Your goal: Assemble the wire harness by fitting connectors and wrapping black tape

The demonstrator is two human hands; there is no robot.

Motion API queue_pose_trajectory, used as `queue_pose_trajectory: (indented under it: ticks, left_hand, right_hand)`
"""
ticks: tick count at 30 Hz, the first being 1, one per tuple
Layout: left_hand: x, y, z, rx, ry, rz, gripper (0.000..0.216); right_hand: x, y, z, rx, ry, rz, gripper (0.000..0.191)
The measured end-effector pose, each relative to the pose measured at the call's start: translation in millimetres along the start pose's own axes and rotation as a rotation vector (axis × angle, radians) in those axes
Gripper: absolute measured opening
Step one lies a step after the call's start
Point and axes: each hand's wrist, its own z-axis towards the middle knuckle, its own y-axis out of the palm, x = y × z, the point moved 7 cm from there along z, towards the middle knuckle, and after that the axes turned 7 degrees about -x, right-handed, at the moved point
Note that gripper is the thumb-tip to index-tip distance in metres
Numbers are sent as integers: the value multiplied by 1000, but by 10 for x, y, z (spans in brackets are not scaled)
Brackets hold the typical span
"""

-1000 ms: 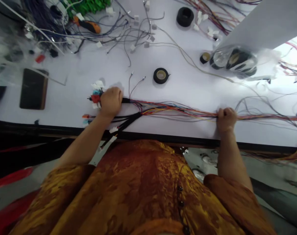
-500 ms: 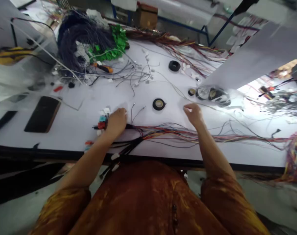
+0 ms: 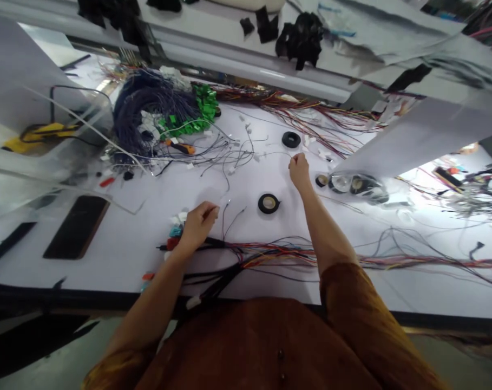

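Note:
My left hand [image 3: 200, 225], fingers curled closed, hovers by the taped end of a wire harness [image 3: 270, 252]; whatever it may hold is hidden. Beside it are a red connector [image 3: 173, 243] and a blue connector [image 3: 175, 232]. Farther forward, my right hand [image 3: 300, 169] is pinched on a thin wire [image 3: 276, 153], which leads left toward loose wires with small terminals [image 3: 233, 157]. Between the hands lies a roll of black tape [image 3: 269, 203]. Another black tape roll [image 3: 290, 140] rests just beyond my right hand.
A phone [image 3: 76, 227] lies at left. Behind are a dark wire coil [image 3: 128, 116] with green connectors [image 3: 205, 103] and an orange-black cutter [image 3: 181, 147]. A small tape roll [image 3: 321, 180] and bagged rolls [image 3: 357, 186] sit by the slanted right post [image 3: 408, 132]. A shelf [image 3: 229, 27] overhangs the back.
My right hand has moved forward and left, toward the far tape roll, and now pinches the thin wire. My left hand stays by the connectors. The camera view has tipped upward, showing the shelf.

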Motion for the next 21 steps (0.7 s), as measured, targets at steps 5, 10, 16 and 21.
queue_pose_trajectory:
  ticks: [5, 10, 16, 21]
  left_hand:
    - [205, 377, 118, -303, -200, -568, 43]
    - [210, 461, 205, -238, -357, -895, 42]
    - [-10, 236, -26, -191, -140, -661, 28]
    - [-25, 188, -337, -265, -49, -559, 40]
  right_hand:
    - [-350, -163, -1146, 111, -368, 391, 11]
    - [-672, 284, -2078, -355, -615, 312, 15]
    - [-710, 593, -2207, -514, -529, 418, 22]
    - [-791, 714, -2246, -570, -429, 428, 21]
